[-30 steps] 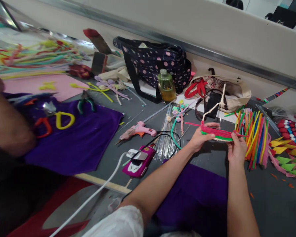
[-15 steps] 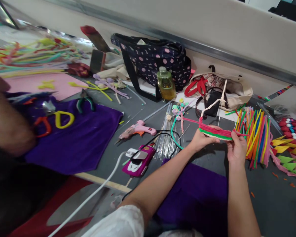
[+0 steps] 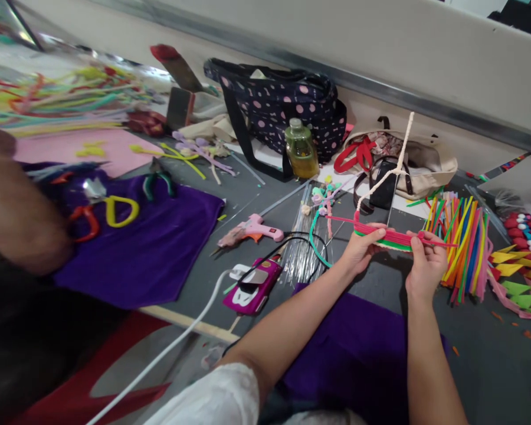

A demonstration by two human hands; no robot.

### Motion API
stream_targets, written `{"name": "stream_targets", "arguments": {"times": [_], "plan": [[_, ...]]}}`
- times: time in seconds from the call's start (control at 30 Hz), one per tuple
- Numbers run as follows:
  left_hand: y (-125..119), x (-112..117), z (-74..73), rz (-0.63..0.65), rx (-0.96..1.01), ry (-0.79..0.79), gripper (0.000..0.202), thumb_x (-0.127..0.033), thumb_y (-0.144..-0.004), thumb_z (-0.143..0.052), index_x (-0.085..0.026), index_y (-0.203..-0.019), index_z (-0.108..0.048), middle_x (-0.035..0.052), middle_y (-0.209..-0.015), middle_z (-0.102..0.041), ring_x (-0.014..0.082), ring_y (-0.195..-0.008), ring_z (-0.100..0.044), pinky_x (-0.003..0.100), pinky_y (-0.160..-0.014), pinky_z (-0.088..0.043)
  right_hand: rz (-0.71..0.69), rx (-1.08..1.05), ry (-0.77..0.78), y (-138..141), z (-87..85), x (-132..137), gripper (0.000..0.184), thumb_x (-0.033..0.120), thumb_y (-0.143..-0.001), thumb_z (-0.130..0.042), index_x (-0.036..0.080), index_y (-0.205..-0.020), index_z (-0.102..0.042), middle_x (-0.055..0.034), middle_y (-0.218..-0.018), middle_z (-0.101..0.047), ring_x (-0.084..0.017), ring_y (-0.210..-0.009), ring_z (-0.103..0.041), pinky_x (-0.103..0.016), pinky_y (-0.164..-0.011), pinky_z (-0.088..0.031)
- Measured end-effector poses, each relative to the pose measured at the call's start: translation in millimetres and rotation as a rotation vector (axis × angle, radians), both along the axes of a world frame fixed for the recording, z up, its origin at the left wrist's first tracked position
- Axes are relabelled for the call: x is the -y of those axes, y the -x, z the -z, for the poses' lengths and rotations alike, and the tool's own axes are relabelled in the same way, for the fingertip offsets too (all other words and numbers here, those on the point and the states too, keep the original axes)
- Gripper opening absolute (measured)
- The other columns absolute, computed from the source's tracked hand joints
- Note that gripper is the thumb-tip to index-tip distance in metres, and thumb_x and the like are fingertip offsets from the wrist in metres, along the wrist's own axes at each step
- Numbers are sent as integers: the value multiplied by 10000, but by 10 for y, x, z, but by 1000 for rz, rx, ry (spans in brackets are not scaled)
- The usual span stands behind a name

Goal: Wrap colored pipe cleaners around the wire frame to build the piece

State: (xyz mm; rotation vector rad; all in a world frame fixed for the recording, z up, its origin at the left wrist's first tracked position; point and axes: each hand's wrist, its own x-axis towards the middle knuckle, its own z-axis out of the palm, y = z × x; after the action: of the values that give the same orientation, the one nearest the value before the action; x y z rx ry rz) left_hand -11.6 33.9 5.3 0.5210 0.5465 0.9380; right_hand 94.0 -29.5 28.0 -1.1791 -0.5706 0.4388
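Observation:
Held between both hands is a pipe-cleaner craft [image 3: 396, 238], a boat-like piece with pink-red rows over green and pale ones. A white twisted pipe-cleaner stem [image 3: 399, 168] rises above it, and loose red ends stick out on both sides. My left hand [image 3: 361, 248] pinches its left part, thumb along the front. At its right end, the fingers and thumb of my right hand [image 3: 426, 262] close on the red strands. Right of my right hand lies a bundle of coloured pipe cleaners [image 3: 464, 242]. Clear thin sticks [image 3: 301, 254] lie left of my left hand.
A pink glue gun [image 3: 254, 228] and a magenta power strip [image 3: 253, 289] with cables lie to the left. Behind stand a bottle of yellow liquid [image 3: 301, 150] and a dark patterned bag [image 3: 278, 106]. Scissors [image 3: 121, 211] rest on purple cloth [image 3: 159, 260] near another person's arm [image 3: 22, 206].
The craft has tilted slightly, and its white stem stands higher. My left thumb now lies over its front, and my right fingers have shifted along the red strands. The view moved slightly.

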Motion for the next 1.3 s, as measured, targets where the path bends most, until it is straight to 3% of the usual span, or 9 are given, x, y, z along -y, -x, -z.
{"name": "stream_targets", "arguments": {"times": [0.27,0.4,0.53,0.73,1.03,1.3], "plan": [[-13,0,-11,-61,-39,43,339,-241,-528,-862,-121,-784,-675,89,-813,-744,208,-671,-693,308,-567,-572,42,50,16,15,0,1,284,329,-735,-727,184,-944,-600,-44,-886,-706,-186,-846,-703,-334,-788,-550],[-15,-9,4,-105,-31,27,320,-248,-540,-857,-122,-781,-688,88,-838,-747,196,-659,-691,295,-564,-562,122,52,32,-27,26,5,251,390,-770,-693,169,-877,-639,-81,-950,-715,-164,-766,-682,-272,-618,-552],[-5,-19,4,-127,-28,9,311,-252,-547,-856,-120,-781,-700,92,-848,-750,196,-659,-691,294,-579,-552,96,-33,77,-103,87,-12,289,423,-731,-713,158,-811,-630,-70,-849,-720,-148,-629,-651,-261,-508,-534],[-1,2,-44,-152,-1,-18,288,-231,-533,-865,-116,-744,-706,90,-824,-751,197,-687,-698,303,-650,-555,84,-114,76,-167,104,-34,299,399,-646,-774,170,-745,-609,-2,-669,-677,-120,-533,-610,-245,-489,-526],[-6,22,-82,-229,-66,-96,286,-251,-524,-869,-123,-722,-707,94,-812,-750,201,-726,-704,317,-732,-549,-37,-150,127,-195,77,-25,363,386,-615,-802,176,-827,-596,6,-725,-682,-128,-602,-642,-240,-524,-533],[-44,48,-65,-281,-93,-103,264,-254,-555,-851,-126,-731,-703,93,-817,-751,200,-731,-705,306,-728,-547,102,-18,73,-187,83,-26,252,317,-614,-805,175,-695,-613,21,-616,-641,-119,-553,-605,-247,-558,-520]]}}
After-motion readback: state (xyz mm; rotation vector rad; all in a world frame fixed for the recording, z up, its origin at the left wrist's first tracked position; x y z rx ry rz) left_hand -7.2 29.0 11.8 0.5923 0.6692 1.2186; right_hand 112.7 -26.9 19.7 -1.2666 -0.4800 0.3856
